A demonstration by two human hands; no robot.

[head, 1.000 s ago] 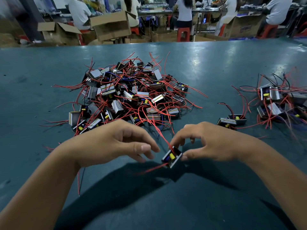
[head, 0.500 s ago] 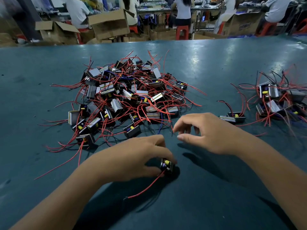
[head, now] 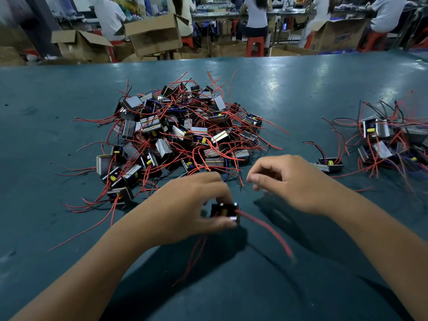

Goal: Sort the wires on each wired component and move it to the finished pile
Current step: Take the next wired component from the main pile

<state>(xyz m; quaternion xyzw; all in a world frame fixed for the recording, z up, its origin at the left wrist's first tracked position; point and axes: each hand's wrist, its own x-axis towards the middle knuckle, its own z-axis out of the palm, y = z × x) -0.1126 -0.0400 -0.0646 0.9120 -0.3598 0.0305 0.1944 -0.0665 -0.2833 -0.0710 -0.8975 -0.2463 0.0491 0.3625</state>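
A glossy teal counter (head: 301, 84) reflects overhead light, and beyond it stand open cardboard boxes (head: 154, 34), red stools (head: 254, 46) and seated people (head: 256, 12) at what seem long workbenches.

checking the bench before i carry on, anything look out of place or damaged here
Nothing looks damaged. One oddity: a lone component lies by itself between the big tangled pile and the smaller pile on the right, short of both. The left hand grips one component, its red wires trailing loose.
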